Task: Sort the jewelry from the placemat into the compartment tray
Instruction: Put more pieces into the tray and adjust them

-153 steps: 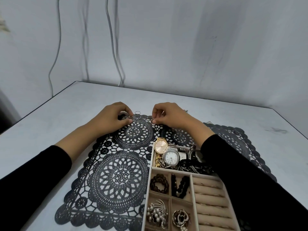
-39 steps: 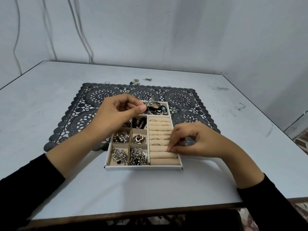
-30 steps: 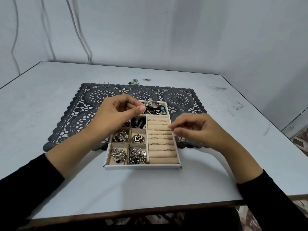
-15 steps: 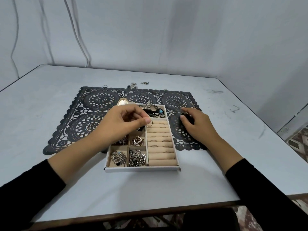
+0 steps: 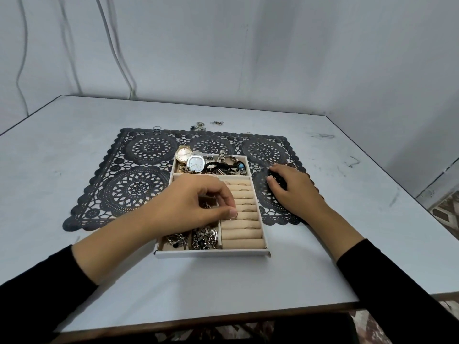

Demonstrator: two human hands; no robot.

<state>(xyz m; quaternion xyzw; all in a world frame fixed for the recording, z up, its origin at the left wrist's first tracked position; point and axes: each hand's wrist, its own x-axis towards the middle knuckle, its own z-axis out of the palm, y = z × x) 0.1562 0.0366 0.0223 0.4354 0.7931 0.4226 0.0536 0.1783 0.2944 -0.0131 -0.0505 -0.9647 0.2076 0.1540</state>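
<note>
The white compartment tray lies on the black lace placemat. Its far compartment holds a gold watch, a silver watch and dark bracelets. The left cells hold brooches and chains, and the right side has beige ring rolls. My left hand hovers over the tray, its thumb and forefinger pinching a small ring at the ring rolls. My right hand rests on the placemat to the right of the tray, fingers curled on a black beaded bracelet.
Two thin rings and small loose pieces lie at the placemat's far edge, with another piece just beyond it. The grey table ends close in front of me and at the right. Cables hang on the wall behind.
My left hand has come down and toward me, from the tray's far end to the ring rolls. My right hand left the rolls and went right onto the placemat, onto the black bracelet.
</note>
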